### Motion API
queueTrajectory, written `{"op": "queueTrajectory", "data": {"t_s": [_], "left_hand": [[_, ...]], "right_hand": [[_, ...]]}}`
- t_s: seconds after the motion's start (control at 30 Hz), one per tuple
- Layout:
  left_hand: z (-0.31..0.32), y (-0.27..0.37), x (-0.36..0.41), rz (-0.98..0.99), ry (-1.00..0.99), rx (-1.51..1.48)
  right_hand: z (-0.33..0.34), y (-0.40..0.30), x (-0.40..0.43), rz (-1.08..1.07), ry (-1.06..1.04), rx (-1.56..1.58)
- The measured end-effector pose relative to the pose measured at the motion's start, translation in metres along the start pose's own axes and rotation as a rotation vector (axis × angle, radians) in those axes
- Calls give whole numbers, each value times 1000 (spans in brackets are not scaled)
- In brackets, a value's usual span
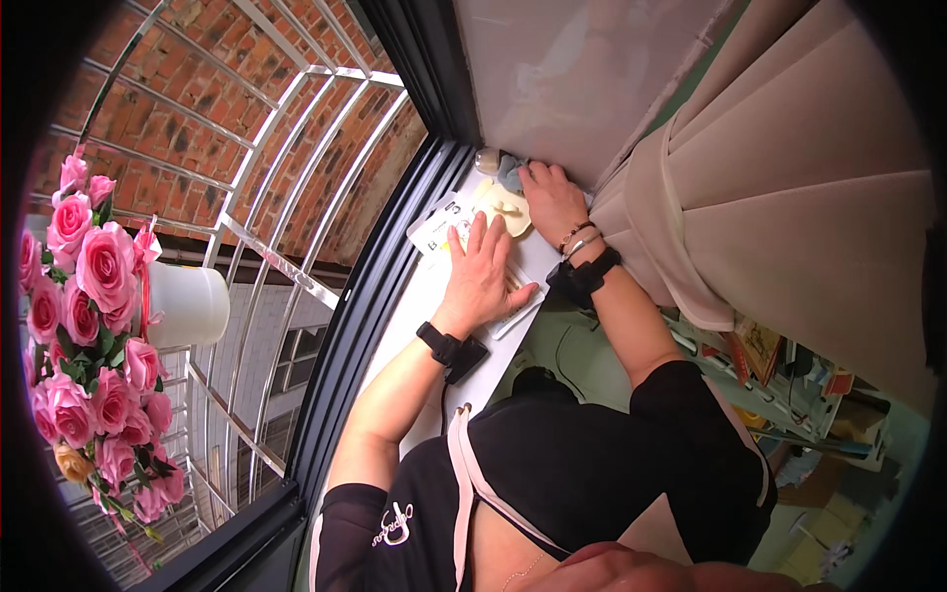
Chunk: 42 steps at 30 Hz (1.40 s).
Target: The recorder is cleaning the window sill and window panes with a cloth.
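Note:
My left hand (481,274) lies with its fingers spread over a white windowsill (392,351). Its fingertips reach a white printed card or package (436,229) and the near edge of a pale yellow item (504,209) with a raised knob-like part. Under the palm and thumb, a flat white item (516,314) is partly hidden. Farther along the sill, my right hand (555,198) has its fingers bent at a small grey-blue object (509,172), touching or very near it; its grip is hard to make out. Beside that object, a small clear container (487,161) stands in the corner.
A dark window frame (370,259) runs along the sill's left side. Outside are metal bars (255,148) and pink artificial-looking roses (103,266) by a white pot (192,305). A tied beige curtain (740,185) hangs at right, above a cluttered shelf (799,399).

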<state>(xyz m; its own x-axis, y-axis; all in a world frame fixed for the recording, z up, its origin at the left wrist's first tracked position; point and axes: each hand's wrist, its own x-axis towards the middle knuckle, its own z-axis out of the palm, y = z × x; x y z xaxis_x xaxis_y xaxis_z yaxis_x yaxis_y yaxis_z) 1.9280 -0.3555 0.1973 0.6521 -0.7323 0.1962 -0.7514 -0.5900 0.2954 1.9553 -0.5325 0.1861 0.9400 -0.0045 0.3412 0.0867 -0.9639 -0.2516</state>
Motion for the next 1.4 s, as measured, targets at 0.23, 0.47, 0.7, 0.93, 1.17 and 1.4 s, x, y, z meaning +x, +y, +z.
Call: {"op": "queueTrajectory", "data": {"t_s": [0.23,0.47,0.7,0.93,1.17,1.4], "left_hand": [[0,-1,0,-18,-6,8],[2,-1,-3,-23,12,14],[11,-6,1,35,59,69],[18,-19,15,54,56,12],[-30,-13,-7,134,292,-347],[-40,9,-45,201,-30,-83]], "right_hand": [[-10,-7,10,168,-253,-204],[-35,-7,-30,267,-299,-173],[-48,-21,-90,168,-252,-151],[-78,-40,-149,127,-556,232],[-88,-31,-150,140,-698,451],[-86,-26,-138,110,-662,476]]}}
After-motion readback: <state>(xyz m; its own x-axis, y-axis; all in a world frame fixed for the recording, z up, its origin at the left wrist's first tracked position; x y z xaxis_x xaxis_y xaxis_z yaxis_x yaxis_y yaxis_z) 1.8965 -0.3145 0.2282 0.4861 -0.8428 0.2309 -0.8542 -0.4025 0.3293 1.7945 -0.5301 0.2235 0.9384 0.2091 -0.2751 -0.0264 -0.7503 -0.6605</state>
